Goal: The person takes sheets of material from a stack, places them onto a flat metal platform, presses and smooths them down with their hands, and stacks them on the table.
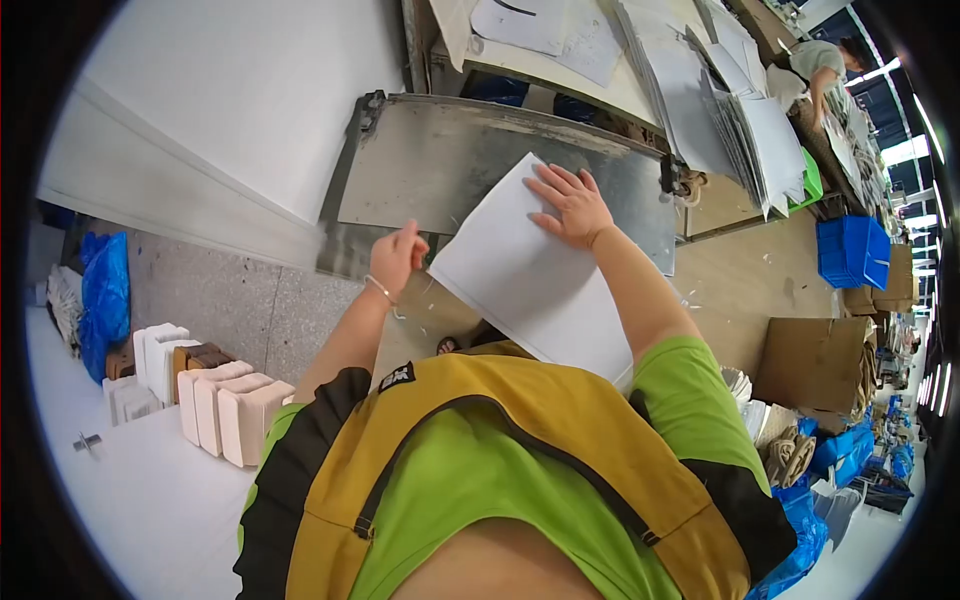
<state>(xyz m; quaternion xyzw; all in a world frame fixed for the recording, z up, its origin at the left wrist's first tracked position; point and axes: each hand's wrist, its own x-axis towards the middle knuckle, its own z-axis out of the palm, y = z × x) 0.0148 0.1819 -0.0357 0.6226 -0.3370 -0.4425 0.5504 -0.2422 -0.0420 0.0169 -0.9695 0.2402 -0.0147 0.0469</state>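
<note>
A large white sheet, perhaps a stack of sheets, lies slanted across a grey metal plate and reaches over its near edge towards my body. My right hand rests flat on its upper right part, fingers spread. Left of the sheet's corner, my left hand hovers by the plate's near edge, its fingers curled in. Whatever those fingers hold, if anything, is hidden. A thin bracelet circles my left wrist.
Beyond the plate, a table bears stacked sheets. Pale blocks stand on a white surface at lower left. A blue crate and cardboard box are on the right. Another person works at far upper right.
</note>
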